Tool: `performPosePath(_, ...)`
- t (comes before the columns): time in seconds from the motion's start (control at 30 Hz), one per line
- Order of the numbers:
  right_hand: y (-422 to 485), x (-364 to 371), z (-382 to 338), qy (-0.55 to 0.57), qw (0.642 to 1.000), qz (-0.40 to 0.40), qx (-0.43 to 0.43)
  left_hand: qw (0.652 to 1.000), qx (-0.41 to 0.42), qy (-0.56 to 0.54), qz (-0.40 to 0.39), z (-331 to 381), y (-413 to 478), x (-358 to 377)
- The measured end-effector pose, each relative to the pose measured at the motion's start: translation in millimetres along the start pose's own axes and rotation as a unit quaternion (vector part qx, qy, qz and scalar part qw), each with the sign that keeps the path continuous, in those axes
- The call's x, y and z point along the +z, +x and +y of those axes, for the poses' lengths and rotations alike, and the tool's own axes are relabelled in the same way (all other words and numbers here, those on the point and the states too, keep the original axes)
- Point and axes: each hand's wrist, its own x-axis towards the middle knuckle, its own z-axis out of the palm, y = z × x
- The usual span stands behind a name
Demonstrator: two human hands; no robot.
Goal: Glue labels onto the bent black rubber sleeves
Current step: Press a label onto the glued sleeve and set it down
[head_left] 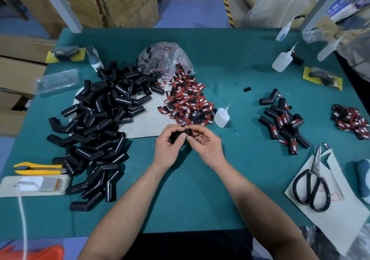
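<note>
Held sleeve (180, 136): black, at frame centre just above the tabletop and mostly hidden by fingers. The part that shows runs roughly left to right, from one palm to the other.
Left hand (169, 145): curled round the sleeve's left part, thumb on top.
Right hand (207, 144): thumb and forefinger pinch the sleeve's right end. Whether a label sits under them is too small to tell.
Step, as I judge it: seating or pressing a label onto this sleeve.
Label heap (188, 103): red and black, directly above the hands in the frame and near them, spilling from a clear bag (166, 59).
Glue bottle (221, 117): upright, nozzle pointing to the upper right, just up and right of the right hand, which is the nearer one to reach it.
Unlabelled sleeves (96, 123): a big heap at left centre, on the left hand's side.
Labelled sleeves (284, 121): a smaller pile at right centre, well apart from the hands. A drop-off there would suit the right hand.
Tabletop (200, 189): green mat.
Scissors (312, 183): lower right, lying on paper.
Utility knife (38, 168): yellow, lower left.
</note>
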Motion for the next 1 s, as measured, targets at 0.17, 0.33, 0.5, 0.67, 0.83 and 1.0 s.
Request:
performPosePath(0.17, 1, 0, -1, -0.042, 0.998, -0.004, -0.036, 0.999, -0.02, -0.04, 0.005, 0, -1, 1)
performPosePath(0.33, 1, -2, -1, -0.033, 0.998, -0.015, -0.043, 0.988, -0.094, -0.12, 0.018, 5, 1, 4)
performPosePath(0.5, 1, 0, 0, -0.021, 0.999, -0.003, -0.048, 0.978, -0.119, -0.17, 0.024, 4, 1, 7)
performPosePath(0.67, 1, -3, 1, -0.013, 0.999, -0.01, -0.046, 0.976, -0.118, -0.183, 0.027, 4, -1, 9)
performPosePath(0.83, 0, -2, 0, -0.021, 0.999, 0.001, -0.05, 0.973, -0.127, -0.191, 0.022, 6, -1, 10)
performPosePath(1.0, 0, -1, -1, -0.027, 0.998, 0.01, -0.06, 0.967, -0.141, -0.21, 0.022, 9, -1, 11)
